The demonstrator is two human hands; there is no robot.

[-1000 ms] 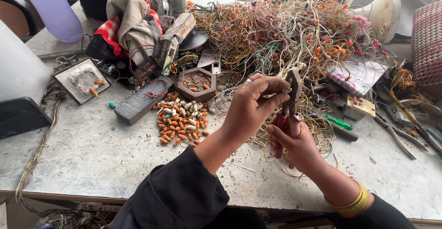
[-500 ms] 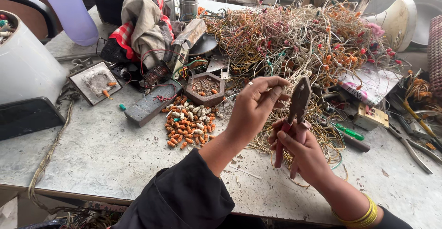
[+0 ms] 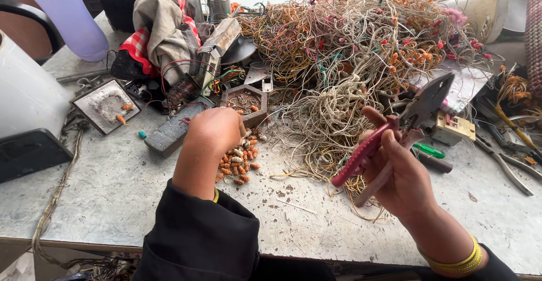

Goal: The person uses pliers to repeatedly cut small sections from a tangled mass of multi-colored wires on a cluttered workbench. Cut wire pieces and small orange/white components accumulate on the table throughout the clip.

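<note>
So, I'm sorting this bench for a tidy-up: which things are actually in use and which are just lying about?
In use:
left hand, over the pile of small orange and white caps
right hand, holding the red-handled pliers
tangled wire heap

Lying about:
plaid cloth bundle
steel cups
green-handled screwdriver
square tray

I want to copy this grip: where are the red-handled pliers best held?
By the red handles, low down, coming from below as the right hand does. The pliers tilt with the bare metal head up and right, so the handles are the near, padded end.
</note>
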